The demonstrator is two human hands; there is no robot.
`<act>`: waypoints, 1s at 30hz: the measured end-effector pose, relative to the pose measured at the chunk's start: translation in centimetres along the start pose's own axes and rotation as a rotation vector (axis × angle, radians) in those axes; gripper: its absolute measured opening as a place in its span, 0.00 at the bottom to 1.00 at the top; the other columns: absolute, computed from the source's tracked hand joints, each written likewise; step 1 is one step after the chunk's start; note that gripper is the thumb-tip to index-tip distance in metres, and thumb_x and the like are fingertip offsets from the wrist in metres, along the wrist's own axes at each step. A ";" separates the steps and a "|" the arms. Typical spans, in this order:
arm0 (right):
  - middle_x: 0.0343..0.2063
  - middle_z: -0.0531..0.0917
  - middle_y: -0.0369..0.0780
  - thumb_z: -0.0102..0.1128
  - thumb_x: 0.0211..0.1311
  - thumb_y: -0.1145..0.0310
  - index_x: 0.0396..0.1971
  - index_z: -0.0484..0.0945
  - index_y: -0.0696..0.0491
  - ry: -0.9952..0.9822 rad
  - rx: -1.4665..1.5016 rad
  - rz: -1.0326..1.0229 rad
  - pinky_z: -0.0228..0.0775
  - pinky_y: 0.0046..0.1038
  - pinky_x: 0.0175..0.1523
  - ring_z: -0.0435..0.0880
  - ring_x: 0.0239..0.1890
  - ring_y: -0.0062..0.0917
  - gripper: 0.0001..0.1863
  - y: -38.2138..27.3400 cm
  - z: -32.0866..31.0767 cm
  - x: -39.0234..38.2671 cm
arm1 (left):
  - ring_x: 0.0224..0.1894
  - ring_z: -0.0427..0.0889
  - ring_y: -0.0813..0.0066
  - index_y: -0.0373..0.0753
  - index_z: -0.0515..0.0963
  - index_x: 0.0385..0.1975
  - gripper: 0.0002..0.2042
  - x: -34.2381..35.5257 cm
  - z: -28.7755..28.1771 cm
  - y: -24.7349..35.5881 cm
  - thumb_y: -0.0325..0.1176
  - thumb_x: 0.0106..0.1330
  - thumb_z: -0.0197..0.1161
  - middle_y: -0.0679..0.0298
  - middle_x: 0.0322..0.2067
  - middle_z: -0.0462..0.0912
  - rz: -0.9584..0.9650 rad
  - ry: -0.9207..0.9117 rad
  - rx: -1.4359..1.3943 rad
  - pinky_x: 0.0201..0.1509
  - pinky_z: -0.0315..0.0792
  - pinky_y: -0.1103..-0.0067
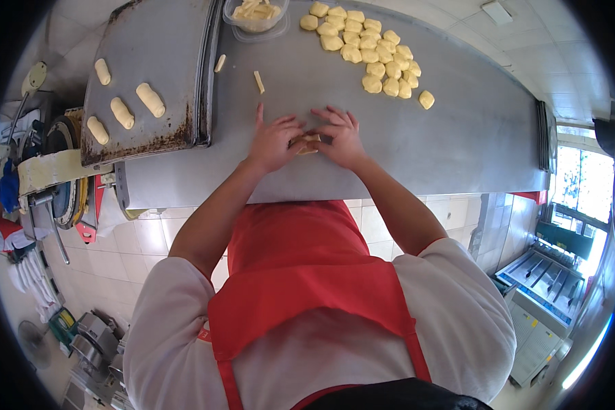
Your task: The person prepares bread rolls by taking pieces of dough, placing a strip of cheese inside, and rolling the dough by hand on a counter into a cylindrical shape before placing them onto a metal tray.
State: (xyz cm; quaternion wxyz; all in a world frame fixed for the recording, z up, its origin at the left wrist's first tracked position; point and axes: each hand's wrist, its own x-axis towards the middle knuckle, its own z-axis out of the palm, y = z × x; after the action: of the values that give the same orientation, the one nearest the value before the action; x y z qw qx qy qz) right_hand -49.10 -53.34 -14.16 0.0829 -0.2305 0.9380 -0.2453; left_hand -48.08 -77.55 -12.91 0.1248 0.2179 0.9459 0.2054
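My left hand (273,143) and my right hand (342,143) meet over a small flattened piece of pale dough (309,149) on the steel table (458,150). Both have thumbs and fingertips on the dough, which they partly hide; some fingers are raised and spread. Two loose pale sticks (258,82) lie beyond my hands. Several dough balls (368,55) sit grouped at the back right. At the left, a stained metal tray (157,137), stacked on others, carries several shaped dough rolls (150,99).
A plastic container (256,15) of pale sticks stands at the back, beside the tray stack. Dark trays (544,137) stand at the table's right end. Beyond the left end is cluttered equipment (61,171). A metal appliance (540,287) stands at the lower right, near a window.
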 end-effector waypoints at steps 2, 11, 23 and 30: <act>0.75 0.74 0.28 0.77 0.61 0.52 0.56 0.89 0.32 0.127 0.010 -0.025 0.44 0.63 0.82 0.62 0.82 0.36 0.22 0.0 1.4 1.4 | 0.79 0.69 0.64 0.52 0.83 0.65 0.22 0.1 2.3 -1.0 0.45 0.71 0.69 0.70 0.72 0.78 0.049 0.282 0.029 0.82 0.31 0.32; 0.74 0.74 0.24 0.76 0.62 0.51 0.59 0.88 0.34 0.138 -0.041 -0.020 0.44 0.64 0.82 0.62 0.82 0.33 0.24 -0.6 1.3 0.8 | 0.81 0.66 0.61 0.56 0.83 0.66 0.24 -0.1 2.0 -1.4 0.50 0.71 0.68 0.69 0.73 0.78 0.022 0.207 -0.009 0.82 0.29 0.32; 0.73 0.77 0.24 0.74 0.63 0.47 0.59 0.87 0.35 0.153 -0.111 -0.124 0.43 0.65 0.82 0.63 0.82 0.30 0.25 -0.2 2.4 0.1 | 0.83 0.61 0.61 0.56 0.85 0.63 0.22 -1.0 3.6 -2.0 0.54 0.73 0.66 0.71 0.76 0.74 0.028 0.379 0.111 0.79 0.26 0.28; 0.74 0.76 0.24 0.74 0.63 0.47 0.60 0.87 0.33 0.095 -0.025 -0.079 0.41 0.65 0.83 0.62 0.82 0.31 0.25 0.3 2.2 -0.9 | 0.83 0.61 0.63 0.55 0.84 0.64 0.23 -0.6 1.3 -0.9 0.54 0.74 0.65 0.73 0.78 0.71 0.070 0.077 0.095 0.79 0.25 0.28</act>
State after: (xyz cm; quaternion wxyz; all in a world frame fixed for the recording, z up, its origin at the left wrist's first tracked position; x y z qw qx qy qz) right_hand -47.84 -53.62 -16.17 0.0255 -0.2564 0.9341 -0.2472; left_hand -47.41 -78.12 -14.33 0.0707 0.2485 0.9505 0.1727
